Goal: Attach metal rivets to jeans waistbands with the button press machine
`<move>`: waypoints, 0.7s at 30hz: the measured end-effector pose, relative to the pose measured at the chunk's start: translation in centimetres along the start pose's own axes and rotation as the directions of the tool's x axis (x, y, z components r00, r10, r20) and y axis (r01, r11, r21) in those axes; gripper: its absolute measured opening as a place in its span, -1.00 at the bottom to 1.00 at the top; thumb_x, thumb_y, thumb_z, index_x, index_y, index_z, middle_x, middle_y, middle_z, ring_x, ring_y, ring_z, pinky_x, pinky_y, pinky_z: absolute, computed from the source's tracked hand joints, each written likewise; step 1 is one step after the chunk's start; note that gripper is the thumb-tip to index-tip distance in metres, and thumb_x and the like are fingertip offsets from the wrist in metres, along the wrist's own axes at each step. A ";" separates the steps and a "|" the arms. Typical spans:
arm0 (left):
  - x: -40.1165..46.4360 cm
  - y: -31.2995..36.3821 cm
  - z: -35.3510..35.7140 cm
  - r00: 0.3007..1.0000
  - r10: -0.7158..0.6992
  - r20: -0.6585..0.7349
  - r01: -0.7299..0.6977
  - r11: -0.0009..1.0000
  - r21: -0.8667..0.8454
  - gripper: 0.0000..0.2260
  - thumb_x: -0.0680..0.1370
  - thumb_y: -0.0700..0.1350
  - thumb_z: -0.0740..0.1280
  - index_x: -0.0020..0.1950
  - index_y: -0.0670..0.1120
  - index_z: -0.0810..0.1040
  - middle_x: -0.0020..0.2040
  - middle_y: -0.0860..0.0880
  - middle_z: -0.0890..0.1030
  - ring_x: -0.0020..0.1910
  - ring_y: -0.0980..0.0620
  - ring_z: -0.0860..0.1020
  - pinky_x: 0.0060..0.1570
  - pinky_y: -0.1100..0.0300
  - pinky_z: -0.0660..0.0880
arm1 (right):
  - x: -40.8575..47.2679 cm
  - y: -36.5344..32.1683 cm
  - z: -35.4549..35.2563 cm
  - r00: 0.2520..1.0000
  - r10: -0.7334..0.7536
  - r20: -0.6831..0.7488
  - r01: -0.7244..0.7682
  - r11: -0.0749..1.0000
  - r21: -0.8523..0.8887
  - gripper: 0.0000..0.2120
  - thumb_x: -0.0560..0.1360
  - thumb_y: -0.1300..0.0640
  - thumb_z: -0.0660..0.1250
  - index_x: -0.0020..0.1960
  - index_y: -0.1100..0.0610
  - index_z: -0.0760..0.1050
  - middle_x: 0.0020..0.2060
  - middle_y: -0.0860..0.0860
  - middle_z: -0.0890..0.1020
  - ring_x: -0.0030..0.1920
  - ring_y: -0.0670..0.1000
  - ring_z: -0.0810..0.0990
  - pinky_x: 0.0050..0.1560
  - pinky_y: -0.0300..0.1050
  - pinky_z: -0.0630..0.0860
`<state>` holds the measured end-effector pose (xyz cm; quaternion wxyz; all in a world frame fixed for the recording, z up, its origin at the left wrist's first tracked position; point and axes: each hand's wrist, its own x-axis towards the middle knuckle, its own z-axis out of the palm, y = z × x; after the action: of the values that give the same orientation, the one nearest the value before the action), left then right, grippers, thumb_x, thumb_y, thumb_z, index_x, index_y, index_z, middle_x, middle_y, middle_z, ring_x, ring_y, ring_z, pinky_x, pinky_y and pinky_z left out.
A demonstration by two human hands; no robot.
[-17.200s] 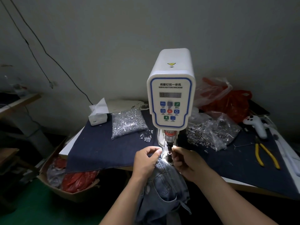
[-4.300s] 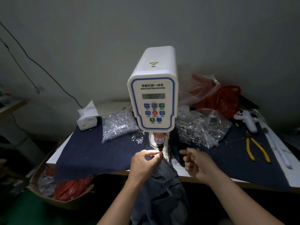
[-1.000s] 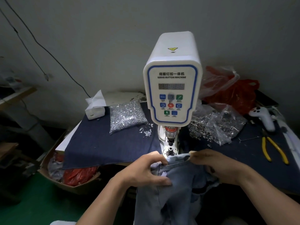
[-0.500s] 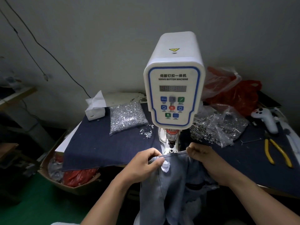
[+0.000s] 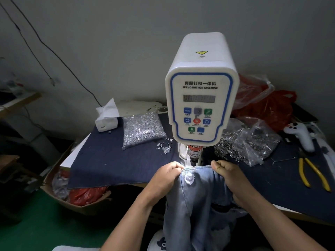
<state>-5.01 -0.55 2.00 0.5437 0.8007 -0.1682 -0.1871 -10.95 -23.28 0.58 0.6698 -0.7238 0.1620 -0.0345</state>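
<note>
- While one button press machine is standing on the table, two hands are pinching one pair of jeans — the left hand and right hand are stretching its waistband just under the press head.
- Two clear bags are lying beside the machine — the left bag is holding silvery rivets, the right bag darker metal pieces.

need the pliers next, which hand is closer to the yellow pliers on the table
Right. The right hand grips the jeans waistband under the press, with the yellow pliers further out on its side. The left hand grips the waistband's other end, farther away.
</note>
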 end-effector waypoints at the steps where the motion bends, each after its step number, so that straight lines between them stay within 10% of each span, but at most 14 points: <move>1: -0.1 0.0 0.0 1.000 0.012 0.001 -0.012 1.000 0.001 -0.80 0.53 0.05 0.24 -0.09 0.07 0.65 -0.13 0.15 0.69 -0.10 0.20 0.58 0.01 0.15 0.49 | 0.0 0.0 0.0 1.000 0.009 -0.004 -0.009 1.000 -0.003 -0.53 0.65 0.08 0.30 -0.40 -0.02 0.23 -0.46 -0.07 0.22 -0.40 -0.09 0.19 -0.41 -0.15 0.18; 5: -0.6 -0.8 0.0 0.997 0.050 -0.055 -0.051 0.999 -0.011 -0.86 0.61 0.05 0.31 0.00 -0.01 0.52 -0.26 0.16 0.50 -0.27 0.18 0.41 -0.20 0.25 0.37 | -0.1 -0.2 -0.2 0.998 0.056 -0.025 -0.056 0.998 0.033 -0.52 0.64 0.08 0.31 -0.41 -0.02 0.23 -0.46 -0.05 0.22 -0.40 -0.07 0.19 -0.37 -0.11 0.17; 21: -1.3 -1.2 0.5 0.995 0.096 -0.021 -0.097 0.995 -0.027 -0.84 0.69 0.00 0.32 0.11 -0.02 0.67 0.02 0.06 0.73 0.02 0.10 0.64 0.14 0.09 0.54 | -0.6 -0.5 -0.5 0.999 -0.033 -0.010 0.030 0.979 -0.200 -0.56 0.65 0.04 0.30 -0.34 0.05 0.23 -0.40 0.05 0.24 -0.33 -0.01 0.21 -0.25 -0.03 0.17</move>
<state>-6.30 0.04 0.86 0.5649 0.7858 -0.1987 -0.1549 -11.56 -23.53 1.18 0.5922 -0.7895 0.1578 -0.0334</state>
